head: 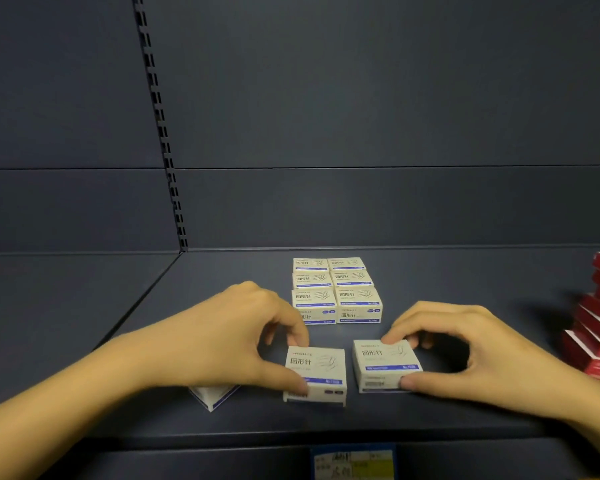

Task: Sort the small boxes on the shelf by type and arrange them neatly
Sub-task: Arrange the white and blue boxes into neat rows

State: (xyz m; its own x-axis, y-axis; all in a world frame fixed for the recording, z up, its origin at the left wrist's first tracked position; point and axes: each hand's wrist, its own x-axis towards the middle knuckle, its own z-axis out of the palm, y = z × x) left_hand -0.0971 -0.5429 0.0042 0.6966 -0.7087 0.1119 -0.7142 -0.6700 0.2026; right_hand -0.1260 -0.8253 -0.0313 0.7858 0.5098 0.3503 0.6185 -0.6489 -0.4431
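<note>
Two small cream boxes with blue stripes lie near the front of the dark shelf (465,271). My left hand (229,337) pinches the left box (317,370) between thumb and fingers. In the same way, my right hand (471,348) pinches the right box (385,362). Behind them, a tidy block of several matching cream boxes (336,292) stands in two columns. Another white and blue box (213,396) lies partly hidden under my left wrist.
Stacks of red boxes (596,323) stand at the right edge of the shelf. A slotted upright (163,133) runs up the back panel at the left. A price label (354,462) hangs on the shelf's front lip.
</note>
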